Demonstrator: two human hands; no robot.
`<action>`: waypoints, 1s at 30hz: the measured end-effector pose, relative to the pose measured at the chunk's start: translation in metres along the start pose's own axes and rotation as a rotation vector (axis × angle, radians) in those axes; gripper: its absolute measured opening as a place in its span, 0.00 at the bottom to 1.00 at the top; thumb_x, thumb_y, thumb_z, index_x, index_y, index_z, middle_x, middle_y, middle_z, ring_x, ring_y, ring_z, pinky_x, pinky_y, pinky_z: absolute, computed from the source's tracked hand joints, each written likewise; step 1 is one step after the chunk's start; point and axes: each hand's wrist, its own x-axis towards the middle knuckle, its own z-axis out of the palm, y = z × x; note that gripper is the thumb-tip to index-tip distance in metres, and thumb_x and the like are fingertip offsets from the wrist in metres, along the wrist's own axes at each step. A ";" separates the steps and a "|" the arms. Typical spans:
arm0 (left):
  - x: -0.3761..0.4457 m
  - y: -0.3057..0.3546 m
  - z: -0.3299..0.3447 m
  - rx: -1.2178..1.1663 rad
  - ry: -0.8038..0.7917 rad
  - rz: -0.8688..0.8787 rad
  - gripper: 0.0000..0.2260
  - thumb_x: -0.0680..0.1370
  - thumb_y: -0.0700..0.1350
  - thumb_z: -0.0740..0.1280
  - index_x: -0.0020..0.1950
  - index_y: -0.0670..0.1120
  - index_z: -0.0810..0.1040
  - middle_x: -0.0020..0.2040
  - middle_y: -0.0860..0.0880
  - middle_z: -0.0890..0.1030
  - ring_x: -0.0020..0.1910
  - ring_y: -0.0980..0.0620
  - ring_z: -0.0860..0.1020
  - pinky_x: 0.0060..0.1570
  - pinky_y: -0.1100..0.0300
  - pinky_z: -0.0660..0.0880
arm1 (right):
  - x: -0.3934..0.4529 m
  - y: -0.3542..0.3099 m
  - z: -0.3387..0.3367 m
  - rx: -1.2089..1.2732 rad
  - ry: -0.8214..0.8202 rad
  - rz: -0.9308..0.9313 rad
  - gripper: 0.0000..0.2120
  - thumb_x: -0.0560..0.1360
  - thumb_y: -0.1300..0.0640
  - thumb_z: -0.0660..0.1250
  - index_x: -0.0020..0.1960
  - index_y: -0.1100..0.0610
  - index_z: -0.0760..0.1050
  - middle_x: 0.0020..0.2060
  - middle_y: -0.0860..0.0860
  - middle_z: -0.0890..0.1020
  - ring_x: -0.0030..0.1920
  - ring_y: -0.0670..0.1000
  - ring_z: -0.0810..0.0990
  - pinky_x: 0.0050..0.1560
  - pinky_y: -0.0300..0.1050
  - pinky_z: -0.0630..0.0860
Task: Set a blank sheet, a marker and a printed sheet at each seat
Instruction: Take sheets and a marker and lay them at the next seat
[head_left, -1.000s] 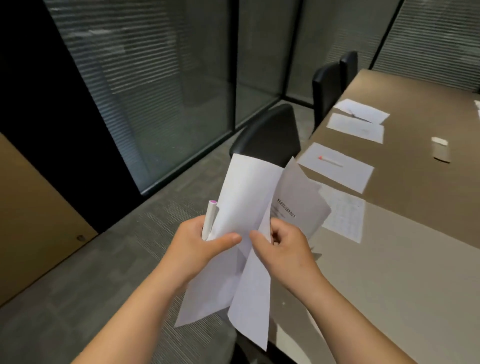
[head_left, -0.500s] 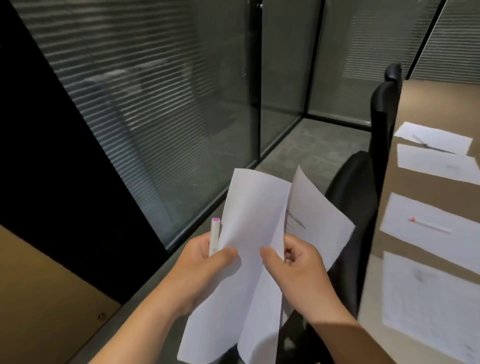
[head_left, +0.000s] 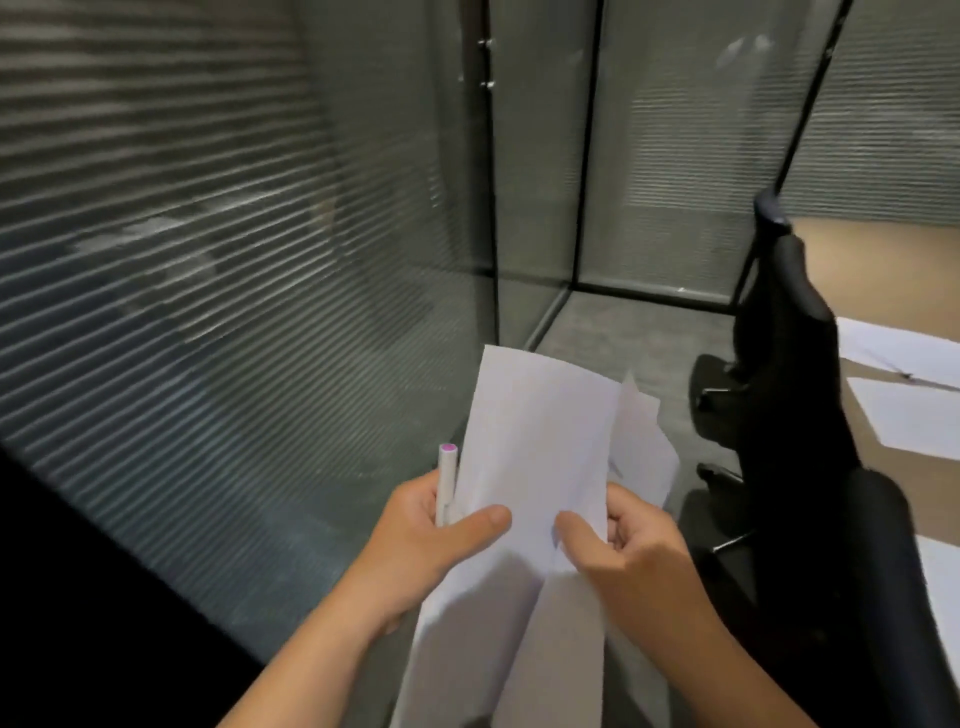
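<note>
Both hands are raised in front of the person, over the floor beside the counter (head_left: 878, 270). The left hand (head_left: 421, 535) has its grip clamped on two items at once: a white marker (head_left: 445, 480) with a pink end, standing upright between fingers and palm, and the front sheet (head_left: 524, 467), which the thumb presses from the front. That sheet shows a plain white face and hangs down past the wrists. The right hand (head_left: 631, 551) has its grip pinched on the sheets at their inner edge, thumb on the front. A second sheet (head_left: 644, 447) fans out behind the first, to the right; faint marks show on it, too blurred to read.

Two black chairs (head_left: 795, 415) stand against the counter's near edge. On the counter, at right, lie further white sheets (head_left: 914, 421), one overlapping another, with a thin pen-like object resting across the upper one. A glass partition (head_left: 260, 260) with horizontal blinds runs along the left.
</note>
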 end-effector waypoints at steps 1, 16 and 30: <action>0.024 0.004 -0.008 0.014 0.002 0.014 0.14 0.69 0.44 0.74 0.53 0.42 0.83 0.48 0.41 0.86 0.49 0.39 0.84 0.48 0.44 0.80 | 0.020 -0.001 0.002 -0.029 0.029 0.011 0.09 0.76 0.59 0.68 0.36 0.56 0.76 0.26 0.42 0.77 0.27 0.42 0.72 0.30 0.32 0.67; 0.457 0.042 0.110 0.013 -0.332 0.036 0.18 0.59 0.55 0.77 0.43 0.48 0.84 0.39 0.45 0.85 0.36 0.48 0.83 0.38 0.51 0.79 | 0.325 0.021 -0.154 -0.095 0.664 0.095 0.24 0.63 0.41 0.65 0.29 0.62 0.63 0.26 0.57 0.69 0.29 0.48 0.67 0.32 0.45 0.62; 0.836 0.103 0.300 0.016 -0.468 0.087 0.18 0.66 0.49 0.79 0.45 0.39 0.78 0.36 0.42 0.82 0.33 0.47 0.80 0.34 0.51 0.77 | 0.646 0.036 -0.365 -0.120 0.885 0.003 0.24 0.74 0.60 0.70 0.28 0.60 0.59 0.24 0.51 0.62 0.27 0.48 0.61 0.29 0.42 0.58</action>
